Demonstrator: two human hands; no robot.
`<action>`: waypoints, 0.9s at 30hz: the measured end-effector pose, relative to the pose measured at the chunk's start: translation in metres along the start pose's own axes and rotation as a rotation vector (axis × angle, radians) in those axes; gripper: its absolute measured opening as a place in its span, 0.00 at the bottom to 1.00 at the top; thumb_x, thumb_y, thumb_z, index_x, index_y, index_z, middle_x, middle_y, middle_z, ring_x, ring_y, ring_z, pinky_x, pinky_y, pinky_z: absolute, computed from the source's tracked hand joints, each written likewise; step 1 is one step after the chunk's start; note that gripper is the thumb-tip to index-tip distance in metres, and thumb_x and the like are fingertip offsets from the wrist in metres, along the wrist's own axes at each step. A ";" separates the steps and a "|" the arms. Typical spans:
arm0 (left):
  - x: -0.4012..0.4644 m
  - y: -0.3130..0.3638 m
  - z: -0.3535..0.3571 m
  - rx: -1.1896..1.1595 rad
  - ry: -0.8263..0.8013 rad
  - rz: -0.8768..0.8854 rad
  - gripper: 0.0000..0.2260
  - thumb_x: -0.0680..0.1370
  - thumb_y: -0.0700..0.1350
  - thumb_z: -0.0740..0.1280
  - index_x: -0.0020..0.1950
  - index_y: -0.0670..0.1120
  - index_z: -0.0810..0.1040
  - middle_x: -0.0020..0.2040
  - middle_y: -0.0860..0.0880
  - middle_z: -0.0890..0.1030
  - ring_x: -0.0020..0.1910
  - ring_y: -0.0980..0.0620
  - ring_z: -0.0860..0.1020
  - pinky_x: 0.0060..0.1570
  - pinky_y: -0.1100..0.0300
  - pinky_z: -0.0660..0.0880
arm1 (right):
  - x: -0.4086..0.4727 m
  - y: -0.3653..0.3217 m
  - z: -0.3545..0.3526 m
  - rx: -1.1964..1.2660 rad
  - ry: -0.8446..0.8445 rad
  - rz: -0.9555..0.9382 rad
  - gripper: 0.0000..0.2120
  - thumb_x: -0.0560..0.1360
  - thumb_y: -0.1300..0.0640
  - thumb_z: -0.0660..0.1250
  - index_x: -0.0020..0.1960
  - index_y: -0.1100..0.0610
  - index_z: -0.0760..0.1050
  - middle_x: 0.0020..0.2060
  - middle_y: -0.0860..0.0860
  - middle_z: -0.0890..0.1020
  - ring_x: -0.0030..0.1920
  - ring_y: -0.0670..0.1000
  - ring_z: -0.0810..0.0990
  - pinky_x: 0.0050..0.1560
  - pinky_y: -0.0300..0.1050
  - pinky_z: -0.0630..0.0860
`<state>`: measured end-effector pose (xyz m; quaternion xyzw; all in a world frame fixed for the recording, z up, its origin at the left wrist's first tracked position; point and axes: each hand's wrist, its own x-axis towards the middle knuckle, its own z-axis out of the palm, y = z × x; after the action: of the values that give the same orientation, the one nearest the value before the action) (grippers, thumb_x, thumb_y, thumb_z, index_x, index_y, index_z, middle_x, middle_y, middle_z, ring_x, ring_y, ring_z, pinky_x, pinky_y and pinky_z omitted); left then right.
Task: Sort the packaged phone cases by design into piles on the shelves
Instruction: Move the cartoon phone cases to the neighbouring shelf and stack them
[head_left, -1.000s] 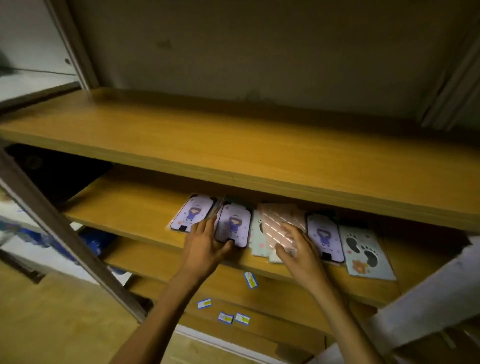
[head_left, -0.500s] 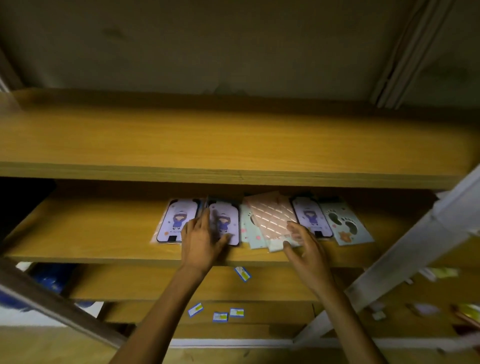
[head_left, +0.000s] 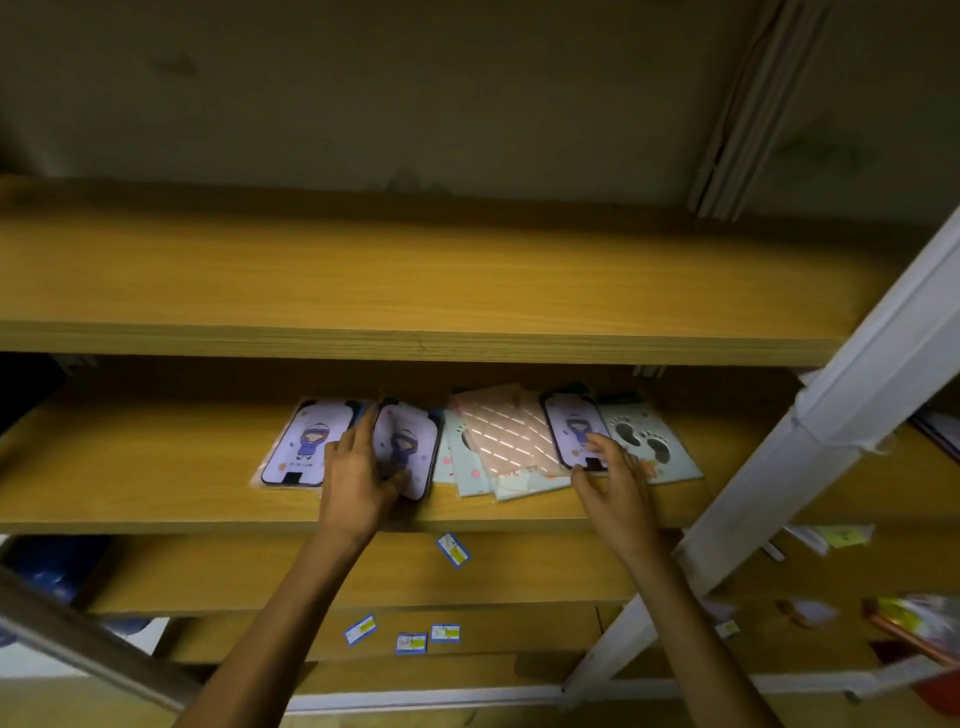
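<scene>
On the middle shelf (head_left: 156, 483), spread hands (head_left: 358, 478) (head_left: 615, 491) touch packaged cases (head_left: 511, 441).

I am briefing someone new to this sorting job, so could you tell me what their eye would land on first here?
Most likely the row of packaged phone cases on the middle shelf: three purple cartoon-girl cases, a pink striped one and a footprint one. The left hand rests on the second purple case, and the right hand touches the third. Small blue labels lie scattered on the shelves below.
</scene>
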<state>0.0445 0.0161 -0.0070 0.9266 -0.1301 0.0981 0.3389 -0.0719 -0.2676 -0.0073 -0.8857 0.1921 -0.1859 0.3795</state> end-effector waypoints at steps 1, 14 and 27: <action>0.001 0.002 -0.002 -0.033 -0.010 -0.036 0.42 0.65 0.43 0.78 0.75 0.49 0.61 0.61 0.42 0.77 0.57 0.41 0.76 0.51 0.48 0.77 | 0.004 0.000 -0.002 -0.036 0.025 -0.006 0.21 0.76 0.54 0.66 0.68 0.53 0.69 0.64 0.53 0.74 0.65 0.52 0.69 0.60 0.45 0.67; -0.016 0.044 -0.029 -0.818 -0.113 -0.314 0.13 0.77 0.36 0.66 0.61 0.43 0.74 0.55 0.44 0.81 0.45 0.51 0.84 0.31 0.56 0.80 | 0.042 0.015 -0.021 -0.377 -0.071 0.121 0.39 0.70 0.34 0.66 0.72 0.56 0.63 0.70 0.56 0.69 0.70 0.59 0.64 0.65 0.52 0.65; -0.035 0.093 -0.019 -0.942 -0.116 -0.347 0.14 0.77 0.32 0.65 0.48 0.53 0.73 0.47 0.54 0.76 0.32 0.72 0.78 0.23 0.74 0.71 | 0.064 0.016 -0.018 -0.211 -0.220 0.323 0.35 0.59 0.33 0.75 0.53 0.59 0.74 0.47 0.55 0.79 0.51 0.57 0.78 0.48 0.48 0.76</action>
<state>-0.0194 -0.0338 0.0542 0.6850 -0.0229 -0.0809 0.7237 -0.0288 -0.3195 0.0038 -0.8933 0.3073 -0.0036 0.3281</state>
